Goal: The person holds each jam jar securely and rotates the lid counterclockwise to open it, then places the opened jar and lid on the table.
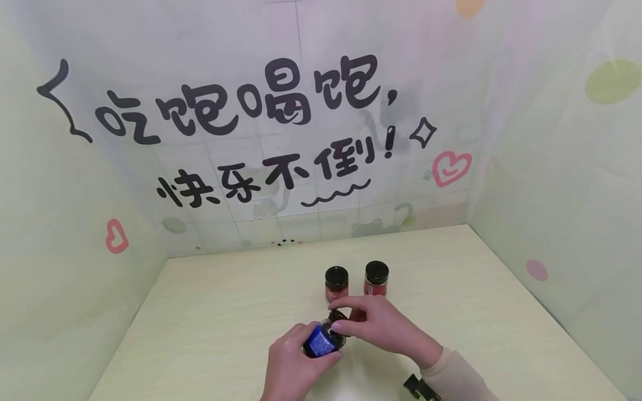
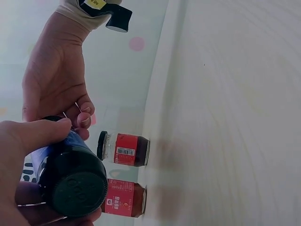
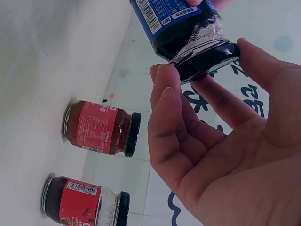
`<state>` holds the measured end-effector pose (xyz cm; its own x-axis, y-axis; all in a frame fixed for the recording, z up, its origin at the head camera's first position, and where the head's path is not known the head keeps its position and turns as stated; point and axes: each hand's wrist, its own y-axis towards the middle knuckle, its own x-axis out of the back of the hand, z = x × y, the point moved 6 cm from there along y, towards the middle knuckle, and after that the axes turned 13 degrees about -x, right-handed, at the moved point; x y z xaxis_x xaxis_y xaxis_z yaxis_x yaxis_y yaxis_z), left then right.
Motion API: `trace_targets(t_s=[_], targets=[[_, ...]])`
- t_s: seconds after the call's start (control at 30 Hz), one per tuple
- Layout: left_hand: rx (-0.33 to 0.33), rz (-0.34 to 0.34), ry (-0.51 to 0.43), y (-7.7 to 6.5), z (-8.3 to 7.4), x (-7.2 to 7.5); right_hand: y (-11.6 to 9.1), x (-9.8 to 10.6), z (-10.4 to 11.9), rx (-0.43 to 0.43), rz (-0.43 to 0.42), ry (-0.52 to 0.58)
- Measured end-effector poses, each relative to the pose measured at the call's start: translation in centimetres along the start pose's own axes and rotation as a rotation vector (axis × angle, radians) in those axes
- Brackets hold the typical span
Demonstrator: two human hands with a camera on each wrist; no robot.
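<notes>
My left hand (image 1: pixel 291 359) grips a dark glass jar (image 1: pixel 327 333) with a blue label, tilted above the table. In the left wrist view the thumb lies along the jar (image 2: pixel 73 181), whose round base faces the camera. At the other end, my right hand (image 1: pixel 383 326) holds the black lid (image 3: pixel 207 62) by its edge, between thumb and fingers. The lid sits right at the jar's mouth, and clear glass with dark smears shows just behind it in the right wrist view.
Two red-labelled jars with black lids stand on the pale table (image 1: pixel 225 312) beyond the hands, one left (image 1: pixel 336 283) and one right (image 1: pixel 376 277). Printed cloth walls (image 1: pixel 241 234) enclose the table's back and sides. A black strap piece (image 1: pixel 420 386) shows by the right sleeve.
</notes>
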<state>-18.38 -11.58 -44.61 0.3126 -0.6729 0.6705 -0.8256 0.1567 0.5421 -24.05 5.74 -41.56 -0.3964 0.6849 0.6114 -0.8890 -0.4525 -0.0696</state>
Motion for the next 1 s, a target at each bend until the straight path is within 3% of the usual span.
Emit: trace_targets(t_s=[0.37,0.63,0.83,1.0], targets=[[0.004,0.065,-0.003,0.23,0.05,-0.28,-0.21,-0.02,-0.08,0.029,0.005,-0.015],[-0.028,0.051,0.004,0.10,-0.02,-0.19,-0.27,-0.12,-0.22,0.030,0.041,-0.002],[-0.037,0.042,-0.001,0.08,0.02,-0.17,-0.13,0.24,-0.34,-0.032,0.001,-0.022],[-0.044,0.049,0.020,0.12,-0.14,-0.14,0.19,0.04,-0.43,-0.095,-0.010,0.059]])
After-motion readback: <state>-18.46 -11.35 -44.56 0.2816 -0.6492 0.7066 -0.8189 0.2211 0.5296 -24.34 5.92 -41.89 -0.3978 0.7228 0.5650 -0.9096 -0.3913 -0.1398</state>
